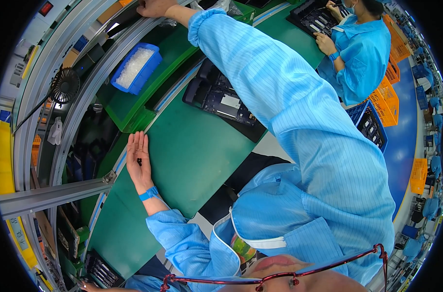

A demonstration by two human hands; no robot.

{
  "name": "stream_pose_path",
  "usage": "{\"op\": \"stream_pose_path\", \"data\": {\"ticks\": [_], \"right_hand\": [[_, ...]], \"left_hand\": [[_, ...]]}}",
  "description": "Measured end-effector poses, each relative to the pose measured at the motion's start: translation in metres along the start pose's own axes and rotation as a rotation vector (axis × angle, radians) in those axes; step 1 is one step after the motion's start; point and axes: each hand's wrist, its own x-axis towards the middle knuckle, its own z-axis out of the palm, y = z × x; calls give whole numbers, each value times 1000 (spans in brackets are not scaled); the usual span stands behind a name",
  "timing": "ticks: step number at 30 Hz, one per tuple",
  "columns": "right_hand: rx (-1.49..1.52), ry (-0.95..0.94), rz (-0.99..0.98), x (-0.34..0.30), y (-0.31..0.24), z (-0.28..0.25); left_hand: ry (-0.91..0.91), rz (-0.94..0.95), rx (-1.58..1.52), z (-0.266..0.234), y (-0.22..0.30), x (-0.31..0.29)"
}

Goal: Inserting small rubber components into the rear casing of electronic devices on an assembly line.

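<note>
My left hand lies palm up beside the bench's green mat, its fingers stretched out together. A few small black parts rest loose in the palm; their exact kind is too small to tell. My right arm reaches far forward, and my right hand is at the top edge by the metal frame. Its fingers look curled, but what they hold, if anything, is hidden. Under the right sleeve sits a black plastic housing with a pale rectangular label, partly covered by the arm.
A blue bin of whitish, translucent small pieces stands on a green raised tray. A metal bar and a small black fan are at left. A co-worker handles another black housing; orange crates stand behind.
</note>
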Motion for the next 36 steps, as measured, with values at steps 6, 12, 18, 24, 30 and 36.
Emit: {"op": "stream_pose_path", "data": {"ticks": [6, 12, 18, 24, 30, 36], "right_hand": [[-8, -18, 29, 0, -2, 1], [-9, -20, 28, 1, -3, 0], [-34, 24, 0, 5, -8, -5], [-60, -60, 39, 1, 1, -8], [-82, -27, 2, 5, -4, 13], [-150, -125, -65, 9, -6, 21]], "left_hand": [[1, -4, -3, -2, 1, 1], [1, -2, 1, -2, 3, 0], [-8, -13, -14, 2, -7, 5], [-2, -11, -9, 1, -3, 2], [-3, -5, -15, -1, 2, 0], [-30, -11, -50, 3, 0, 0]]}}
